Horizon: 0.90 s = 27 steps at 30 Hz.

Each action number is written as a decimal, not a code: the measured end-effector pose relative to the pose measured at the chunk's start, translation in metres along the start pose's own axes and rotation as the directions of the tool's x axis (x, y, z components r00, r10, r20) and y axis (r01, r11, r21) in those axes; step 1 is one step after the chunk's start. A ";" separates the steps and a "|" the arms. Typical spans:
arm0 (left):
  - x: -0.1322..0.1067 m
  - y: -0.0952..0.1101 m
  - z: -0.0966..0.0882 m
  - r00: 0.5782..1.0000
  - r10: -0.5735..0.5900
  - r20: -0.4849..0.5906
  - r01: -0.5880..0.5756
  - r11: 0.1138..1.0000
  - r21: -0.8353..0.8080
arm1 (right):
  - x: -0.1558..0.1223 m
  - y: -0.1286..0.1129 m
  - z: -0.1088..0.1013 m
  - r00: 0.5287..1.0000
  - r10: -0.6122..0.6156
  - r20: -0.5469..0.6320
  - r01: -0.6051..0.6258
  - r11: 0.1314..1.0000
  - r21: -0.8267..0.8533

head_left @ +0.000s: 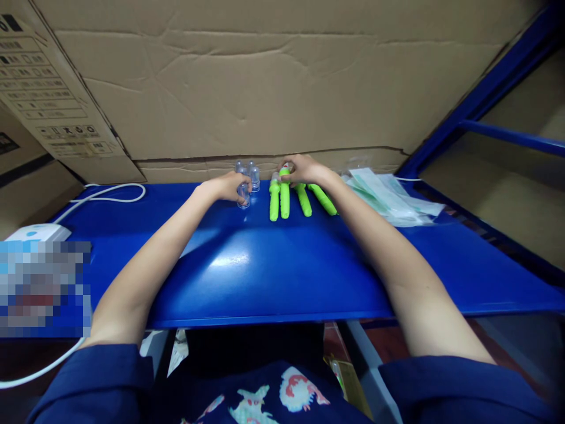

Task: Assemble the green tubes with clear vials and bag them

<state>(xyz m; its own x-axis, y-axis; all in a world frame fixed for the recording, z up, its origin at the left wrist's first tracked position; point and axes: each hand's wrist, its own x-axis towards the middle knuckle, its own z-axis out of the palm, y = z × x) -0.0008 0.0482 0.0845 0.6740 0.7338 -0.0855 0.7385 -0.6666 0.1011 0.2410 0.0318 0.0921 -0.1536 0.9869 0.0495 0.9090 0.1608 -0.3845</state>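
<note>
Both of my arms reach across a blue table (pixel 265 265) toward its far edge. My left hand (pixel 227 186) is closed around a small clear plastic cap (pixel 243 195); other clear caps (pixel 253 175) stand just behind it. My right hand (pixel 304 169) pinches the top end of a bright green pen-shaped tube (pixel 285 197). Beside it lie other green tubes: one to the left (pixel 274 203) and two to the right (pixel 303 200), angled outward.
A cardboard wall (pixel 265 88) closes off the back of the table. Sealed pale-green packets (pixel 388 197) lie at the right rear. A white device (pixel 37 232) with a white cable (pixel 112 194) sits at the left. A blue metal rack frame (pixel 494 82) rises on the right.
</note>
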 end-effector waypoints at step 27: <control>0.001 -0.002 0.004 0.992 0.051 -0.113 -0.059 0.996 -0.067 | -0.009 -0.014 -0.003 0.990 -0.136 0.041 0.135 0.991 0.028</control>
<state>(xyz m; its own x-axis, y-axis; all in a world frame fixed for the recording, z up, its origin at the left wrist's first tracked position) -0.0015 0.0500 0.0799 0.7047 0.7087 0.0321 0.6947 -0.6985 0.1717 0.2302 0.0211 0.0996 -0.2912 0.9546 0.0636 0.8689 0.2917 -0.3999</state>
